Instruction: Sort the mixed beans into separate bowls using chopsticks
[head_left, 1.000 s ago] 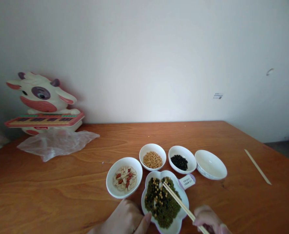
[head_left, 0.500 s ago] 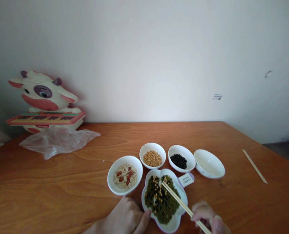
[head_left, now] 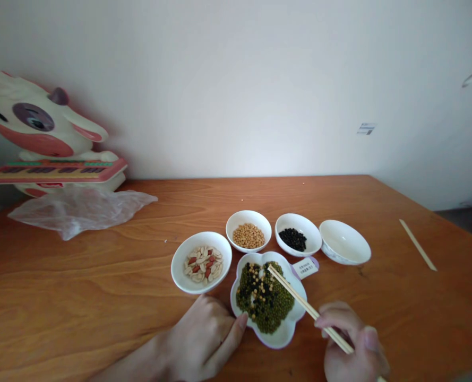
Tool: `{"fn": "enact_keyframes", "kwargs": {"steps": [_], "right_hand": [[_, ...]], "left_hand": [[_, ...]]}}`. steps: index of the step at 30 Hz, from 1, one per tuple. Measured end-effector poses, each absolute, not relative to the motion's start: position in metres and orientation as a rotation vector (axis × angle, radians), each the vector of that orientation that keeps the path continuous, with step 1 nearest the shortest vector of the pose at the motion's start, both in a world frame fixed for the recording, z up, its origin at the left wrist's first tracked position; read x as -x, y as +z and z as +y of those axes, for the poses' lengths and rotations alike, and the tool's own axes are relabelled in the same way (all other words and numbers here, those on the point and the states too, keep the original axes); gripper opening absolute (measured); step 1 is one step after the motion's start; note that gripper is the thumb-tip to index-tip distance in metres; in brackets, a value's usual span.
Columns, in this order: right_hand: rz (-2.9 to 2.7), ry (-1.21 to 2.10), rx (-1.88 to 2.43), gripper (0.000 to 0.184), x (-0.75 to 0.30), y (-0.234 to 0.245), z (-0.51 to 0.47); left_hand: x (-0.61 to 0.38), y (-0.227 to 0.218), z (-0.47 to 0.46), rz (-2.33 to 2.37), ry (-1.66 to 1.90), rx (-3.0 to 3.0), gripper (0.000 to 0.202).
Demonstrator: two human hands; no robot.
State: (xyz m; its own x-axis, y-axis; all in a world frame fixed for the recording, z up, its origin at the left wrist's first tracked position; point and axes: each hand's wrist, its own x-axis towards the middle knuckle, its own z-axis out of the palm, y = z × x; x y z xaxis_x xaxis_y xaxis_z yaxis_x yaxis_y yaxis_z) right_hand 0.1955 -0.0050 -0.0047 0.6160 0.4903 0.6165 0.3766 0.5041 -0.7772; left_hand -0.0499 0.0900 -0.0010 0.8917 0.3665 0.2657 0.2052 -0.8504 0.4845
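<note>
Everything on the table (head_left: 60,307) has been shifted higher in view since the earlier frame. Two chopsticks (head_left: 301,302) are gripped by the right hand (head_left: 353,339), pointed away and leftward, tips above or among mixed beans (head_left: 274,315) in one flower-shaped dish (head_left: 282,339). Its near-left rim is touched by the left hand's (head_left: 207,334) thumb; whether it is pinched cannot be told. Four white bowls (head_left: 345,243) are arranged beyond it. The chopsticks' rear is partly covered.

Yellowish chopsticks (head_left: 311,310) — white dish (head_left: 286,335)
</note>
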Motion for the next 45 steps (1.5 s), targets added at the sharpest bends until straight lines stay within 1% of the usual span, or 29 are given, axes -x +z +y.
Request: {"fn": "enact_keyframes", "kwargs": {"steps": [10,19,22,27,36,41,45], "right_hand": [[-0.952,0.282,1.219,0.075,-0.202,-0.001,-0.015],[-0.976,0.306,1.227,0.076,-0.207,-0.005,-0.017],[-0.988,0.313,1.237,0.08,-0.211,-0.008,-0.019],[-1.032,0.226,1.202,0.088,-0.22,-0.012,-0.022],[-0.955,0.224,1.269,0.088,-0.217,-0.008,-0.017],[-1.031,0.264,1.244,0.099,-0.225,-0.01,-0.019],[-1.021,0.267,1.274,0.098,-0.223,-0.008,-0.019]], "left_hand": [[0.05,0.004,0.089,0.395,0.476,-2.558,0.05],[0.049,0.002,0.089,0.414,0.408,-2.541,0.05],[0.049,0.003,0.089,0.42,0.393,-2.531,0.051],[0.05,0.005,0.088,0.432,0.385,-2.532,0.052],[0.05,0.004,0.089,0.416,0.479,-2.561,0.053],[0.051,0.003,0.09,0.384,0.502,-2.584,0.051],[0.051,0.003,0.089,0.344,0.547,-2.611,0.049]]}}
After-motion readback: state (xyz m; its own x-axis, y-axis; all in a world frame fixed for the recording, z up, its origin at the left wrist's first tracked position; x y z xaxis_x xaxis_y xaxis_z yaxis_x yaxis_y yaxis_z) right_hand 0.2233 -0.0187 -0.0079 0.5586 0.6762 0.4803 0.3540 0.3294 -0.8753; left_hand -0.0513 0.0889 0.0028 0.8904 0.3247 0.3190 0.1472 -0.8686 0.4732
